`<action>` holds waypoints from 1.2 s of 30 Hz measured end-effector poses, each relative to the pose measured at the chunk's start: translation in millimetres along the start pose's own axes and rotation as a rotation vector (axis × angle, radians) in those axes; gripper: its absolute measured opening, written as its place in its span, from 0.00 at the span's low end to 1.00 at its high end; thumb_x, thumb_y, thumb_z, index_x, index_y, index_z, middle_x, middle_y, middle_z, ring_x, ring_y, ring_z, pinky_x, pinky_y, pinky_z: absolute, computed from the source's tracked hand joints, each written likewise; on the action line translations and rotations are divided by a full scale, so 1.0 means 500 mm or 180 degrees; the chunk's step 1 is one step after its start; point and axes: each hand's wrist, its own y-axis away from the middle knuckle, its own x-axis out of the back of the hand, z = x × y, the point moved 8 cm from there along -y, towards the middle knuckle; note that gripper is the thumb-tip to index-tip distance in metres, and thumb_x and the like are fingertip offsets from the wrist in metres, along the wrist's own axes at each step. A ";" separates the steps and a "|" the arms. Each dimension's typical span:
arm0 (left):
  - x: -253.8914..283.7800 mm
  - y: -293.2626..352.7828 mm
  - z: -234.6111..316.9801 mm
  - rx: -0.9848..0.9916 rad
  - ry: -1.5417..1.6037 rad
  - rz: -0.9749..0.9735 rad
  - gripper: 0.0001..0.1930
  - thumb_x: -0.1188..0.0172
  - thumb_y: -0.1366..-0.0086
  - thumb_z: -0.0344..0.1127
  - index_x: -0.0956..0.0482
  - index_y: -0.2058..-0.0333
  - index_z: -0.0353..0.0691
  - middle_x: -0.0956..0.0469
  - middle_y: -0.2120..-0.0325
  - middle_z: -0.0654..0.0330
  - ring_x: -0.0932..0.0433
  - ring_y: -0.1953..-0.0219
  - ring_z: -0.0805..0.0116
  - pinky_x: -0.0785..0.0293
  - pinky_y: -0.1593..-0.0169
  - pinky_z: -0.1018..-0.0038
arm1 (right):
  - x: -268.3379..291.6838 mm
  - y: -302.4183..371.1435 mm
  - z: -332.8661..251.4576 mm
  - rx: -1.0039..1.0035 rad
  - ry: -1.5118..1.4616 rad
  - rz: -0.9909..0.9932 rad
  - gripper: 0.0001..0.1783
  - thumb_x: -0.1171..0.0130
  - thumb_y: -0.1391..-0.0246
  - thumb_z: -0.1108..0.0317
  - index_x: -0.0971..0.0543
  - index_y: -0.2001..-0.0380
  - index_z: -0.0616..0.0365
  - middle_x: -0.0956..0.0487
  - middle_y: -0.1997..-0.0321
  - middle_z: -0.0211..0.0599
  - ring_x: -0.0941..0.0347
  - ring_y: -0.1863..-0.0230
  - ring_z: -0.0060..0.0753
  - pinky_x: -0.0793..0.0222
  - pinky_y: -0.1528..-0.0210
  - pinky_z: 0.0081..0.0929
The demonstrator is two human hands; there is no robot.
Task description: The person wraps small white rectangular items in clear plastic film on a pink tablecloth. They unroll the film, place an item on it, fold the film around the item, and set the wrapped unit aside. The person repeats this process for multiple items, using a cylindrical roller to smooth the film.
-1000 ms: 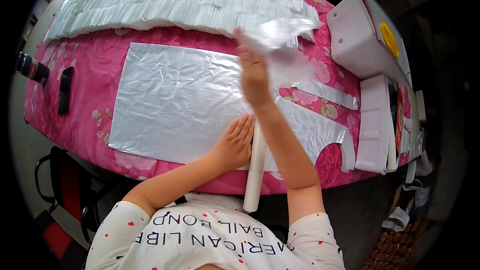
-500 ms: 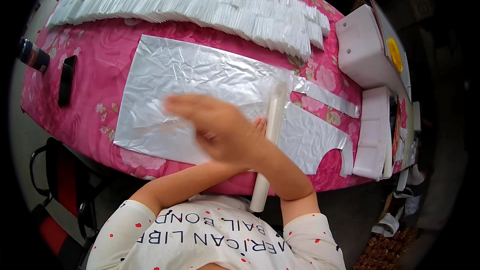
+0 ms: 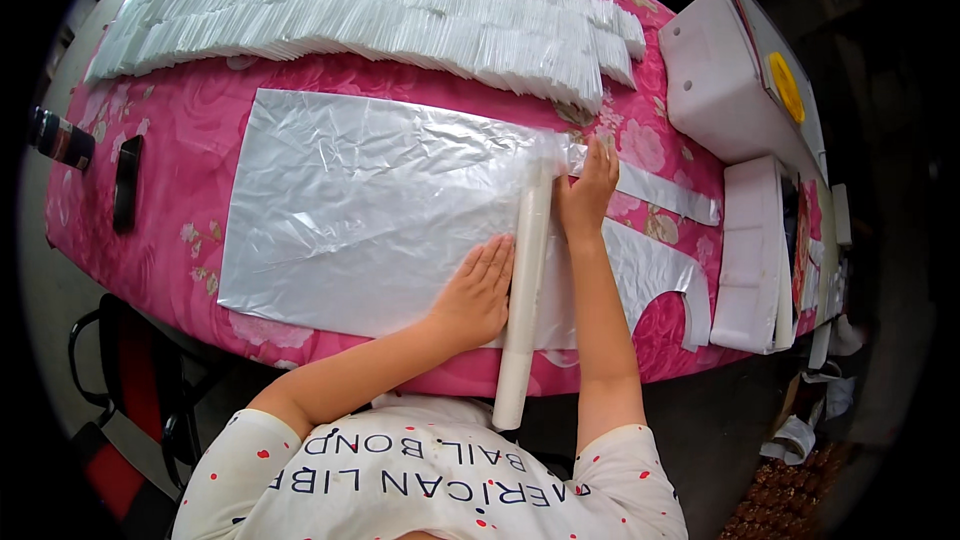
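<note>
A silvery, thin plastic sheet [image 3: 330, 210] lies spread out before me, with cut-out straps at its right end. Across it rests a long pale tube [image 3: 524, 300], its near end jutting past the table edge toward my body. My left hand [image 3: 478, 290] is laid flat on the sheet, fingertips beside the tube's left side. On the tube's other side, my right hand [image 3: 588, 185] is at its far end by the upper strap, fingers stretched out and thumb toward the tube. Crumpled clear plastic shows around that far end.
Rows of folded white plastic packets [image 3: 350, 15] line the table's far side. White foam boxes [image 3: 712, 70] stand at the right, with a yellow ring [image 3: 786, 87] by them. A black phone [image 3: 127, 183] and a dark bottle [image 3: 62, 138] sit at the left. Chairs [image 3: 130, 370] are at lower left.
My right hand has swung from above my left forearm over to the right side of the tube's far end. My left hand, formerly mostly covered, now shows flat on the sheet.
</note>
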 end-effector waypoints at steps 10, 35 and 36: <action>0.002 0.002 -0.003 -0.0032 -0.0126 0.0073 0.28 0.62 0.39 0.38 0.42 0.44 0.23 0.46 0.40 0.40 0.50 0.36 0.48 0.59 0.34 0.59 | 0.219 -0.055 0.211 -0.0249 0.0808 0.1043 0.27 0.44 0.51 0.59 0.31 0.48 0.61 0.28 0.49 0.46 0.37 0.44 0.48 0.45 0.41 0.41; 0.213 0.113 -0.164 0.0495 0.1439 0.1150 0.33 0.49 0.42 0.28 0.52 0.39 0.30 0.51 0.38 0.44 0.52 0.35 0.49 0.56 0.35 0.63 | 0.135 0.246 -0.279 0.1899 -0.1057 -0.2162 0.35 0.59 0.45 0.42 0.36 0.42 0.56 0.44 0.34 0.42 0.56 0.31 0.47 0.63 0.33 0.42; 0.235 0.142 -0.195 0.0727 0.1506 0.1250 0.31 0.52 0.40 0.28 0.50 0.39 0.30 0.49 0.38 0.45 0.50 0.36 0.51 0.55 0.35 0.64 | 0.124 0.246 -0.326 0.1991 -0.1085 -0.2134 0.35 0.59 0.45 0.42 0.35 0.43 0.56 0.43 0.34 0.42 0.57 0.31 0.46 0.64 0.32 0.43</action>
